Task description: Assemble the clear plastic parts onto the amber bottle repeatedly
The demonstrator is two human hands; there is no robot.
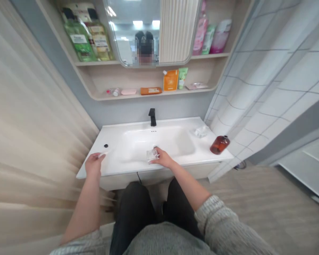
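Observation:
Over the front of the white sink (130, 141), my right hand (162, 158) is closed around a small clear cup-like container (151, 156); its exact kind is hard to make out. My left hand (93, 165) is at the left end of the counter, fingers pinched on a small white piece (102, 154), too blurred to name. Between the hands lies the sink's left rim. A black faucet (152, 117) stands behind the basin.
On the counter's right side are a crumpled clear plastic piece (201, 131) and an amber bottle (219, 145). A black round hole (106, 145) is at left. Shelves above hold an orange pouch (171, 80), a green tube (182, 78) and several bottles. Curtains hang both sides.

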